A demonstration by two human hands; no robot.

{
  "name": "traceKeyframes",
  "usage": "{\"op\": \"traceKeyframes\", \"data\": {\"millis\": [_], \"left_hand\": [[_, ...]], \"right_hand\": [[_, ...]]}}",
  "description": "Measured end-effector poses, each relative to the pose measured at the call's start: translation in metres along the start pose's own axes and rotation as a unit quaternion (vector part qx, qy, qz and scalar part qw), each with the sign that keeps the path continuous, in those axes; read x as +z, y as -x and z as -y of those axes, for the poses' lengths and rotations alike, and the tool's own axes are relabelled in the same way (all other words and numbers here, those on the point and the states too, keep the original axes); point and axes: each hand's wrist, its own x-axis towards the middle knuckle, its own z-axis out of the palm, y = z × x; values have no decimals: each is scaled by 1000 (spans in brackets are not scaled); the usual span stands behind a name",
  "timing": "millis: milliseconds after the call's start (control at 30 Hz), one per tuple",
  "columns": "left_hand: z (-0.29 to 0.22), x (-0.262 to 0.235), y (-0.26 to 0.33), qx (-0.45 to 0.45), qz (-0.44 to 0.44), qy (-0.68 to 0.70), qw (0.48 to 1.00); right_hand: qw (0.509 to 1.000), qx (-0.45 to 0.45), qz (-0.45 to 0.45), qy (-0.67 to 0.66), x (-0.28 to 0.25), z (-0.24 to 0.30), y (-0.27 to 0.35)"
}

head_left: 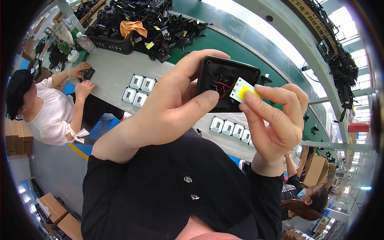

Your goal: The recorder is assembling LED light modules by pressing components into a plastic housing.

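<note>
My left hand [176,96] is closed round a square black housing [230,66], its thumb over the near rim. The housing's hollow side faces me, and thin red and black wires show inside. Between thumb and fingers, my right hand [276,118] pinches a small white LED board [236,93] with a yellow patch, at the housing's right side. A red wire runs from the board's edge into the housing. Part of the board lies hidden behind my right fingertips.
Silvery square frames stand on the grey bench in groups, one at left [139,90], another below the housing [228,127]. Beyond lie a heap of black wired units [176,34] and a black crate [110,45] with an orange cloth [133,28]. Co-workers sit at left and right.
</note>
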Motion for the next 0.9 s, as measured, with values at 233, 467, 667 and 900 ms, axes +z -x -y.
{"op": "traceKeyframes", "data": {"millis": [233,467,667,900], "left_hand": [[1,4,-5,10,-6,-40,999],[9,4,-7,45,-30,-115,992],[6,-4,-7,-28,8,-36,999],[-2,-5,0,-82,27,65,994]], "right_hand": [[1000,10,-4,1,-3,0,1],[1000,-30,0,-2,2,3,3],[999,-34,19,12,8,5,2],[998,-64,-3,7,20,-3,2]]}}
